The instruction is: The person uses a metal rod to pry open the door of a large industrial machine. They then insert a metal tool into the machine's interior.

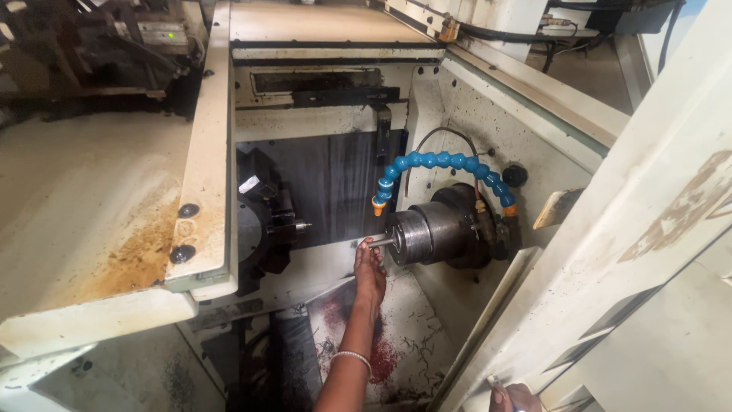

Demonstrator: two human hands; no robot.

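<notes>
Inside the open bay of a metal lathe, the person's left hand [370,267] is reaching up from below, its fingers [361,248] curling around a thin metal rod [379,242] that is sticking out of the round steel chuck [424,235]; the rod is sitting at the fingertips, its other end seated in the middle of the chuck face just to the right of the hand. A beaded bracelet [351,357] is circling the wrist below. The right hand [512,397] is showing only partly at the bottom edge, well apart and down to the right of the left, resting against the lower edge of the cream sliding door [625,229]; whether it is gripping or lying flat cannot be told. Just above the left hand a blue segmented coolant hose [442,162] is arching over the chuck, its orange nozzle [378,204] pointing down toward the rod. To the left of the hand the dark tool turret [263,217] is facing the chuck across a gap. Beneath the forearm, the machine floor [396,336] is carrying reddish stains and scattered metal shavings. Farther left, a stained cream cover [84,229] is lying over the machine body.
</notes>
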